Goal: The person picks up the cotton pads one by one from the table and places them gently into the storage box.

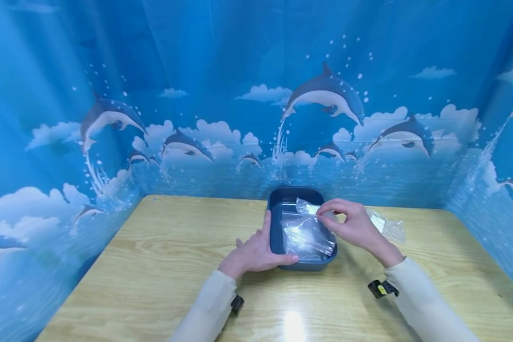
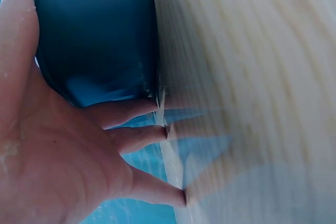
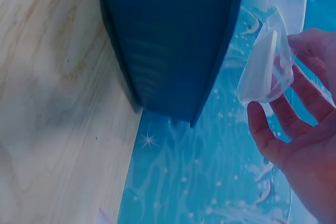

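A dark blue plastic bin [image 1: 297,194] sits at the far side of the table with clear plastic zip bags [image 1: 308,237] lying in it. My left hand [image 1: 256,251] rests against its left side, fingers spread and fairly straight, thumb at the front rim. In the left wrist view, fingertips [image 2: 176,196] of that hand reach down to the tabletop beside the bin wall [image 2: 105,35]. Over the bin's right edge, my right hand [image 1: 350,225] pinches a clear plastic bag [image 3: 270,61] between thumb and fingers. Part of that bag is hidden behind the fingers in the head view.
Another clear bag [image 1: 393,230] with a white patch lies on the wooden table [image 1: 175,247], right of the bin and partly behind my right hand. A blue curtain [image 1: 222,95] printed with dolphins hangs along the table's back and sides. Dark straps circle both wrists.
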The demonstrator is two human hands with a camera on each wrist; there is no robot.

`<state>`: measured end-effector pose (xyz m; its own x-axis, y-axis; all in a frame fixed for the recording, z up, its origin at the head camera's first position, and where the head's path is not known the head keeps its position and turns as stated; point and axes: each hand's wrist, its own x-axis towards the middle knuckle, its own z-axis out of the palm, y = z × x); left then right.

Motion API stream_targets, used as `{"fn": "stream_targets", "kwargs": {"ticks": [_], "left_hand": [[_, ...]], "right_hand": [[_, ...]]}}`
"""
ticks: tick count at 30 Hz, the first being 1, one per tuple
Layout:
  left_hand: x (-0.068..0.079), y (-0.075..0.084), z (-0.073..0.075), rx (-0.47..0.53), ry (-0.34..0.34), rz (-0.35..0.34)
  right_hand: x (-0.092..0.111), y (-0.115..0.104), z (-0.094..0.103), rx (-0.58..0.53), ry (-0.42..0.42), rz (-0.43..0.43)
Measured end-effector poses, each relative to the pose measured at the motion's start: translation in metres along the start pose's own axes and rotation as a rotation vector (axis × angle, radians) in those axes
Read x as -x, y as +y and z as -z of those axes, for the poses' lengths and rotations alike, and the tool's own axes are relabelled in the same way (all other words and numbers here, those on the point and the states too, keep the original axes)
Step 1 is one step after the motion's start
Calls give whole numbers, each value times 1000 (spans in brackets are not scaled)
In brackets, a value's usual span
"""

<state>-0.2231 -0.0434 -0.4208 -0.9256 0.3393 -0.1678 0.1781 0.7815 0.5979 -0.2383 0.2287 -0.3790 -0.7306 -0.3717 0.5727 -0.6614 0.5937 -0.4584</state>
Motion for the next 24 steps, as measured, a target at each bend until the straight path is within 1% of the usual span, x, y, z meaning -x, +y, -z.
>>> {"fn": "stream_targets", "kwargs": {"ticks": [5, 9, 13, 19, 24], "left_hand": [[0, -1, -1, 10, -7, -4], [0, -1, 0, 11, -2, -2], [0, 0, -1, 5, -10, 9], [1, -2, -2, 18, -7, 15], [1, -2, -1, 18, -2, 4]], "right_hand": [[-6, -3, -11, 14, -69, 20], [-11, -1, -22, 38, -117, 57], [-13, 1, -31, 78, -190, 77], [-15, -2, -35, 128, -348, 38], [-15, -7, -36, 149, -507, 40]]}}
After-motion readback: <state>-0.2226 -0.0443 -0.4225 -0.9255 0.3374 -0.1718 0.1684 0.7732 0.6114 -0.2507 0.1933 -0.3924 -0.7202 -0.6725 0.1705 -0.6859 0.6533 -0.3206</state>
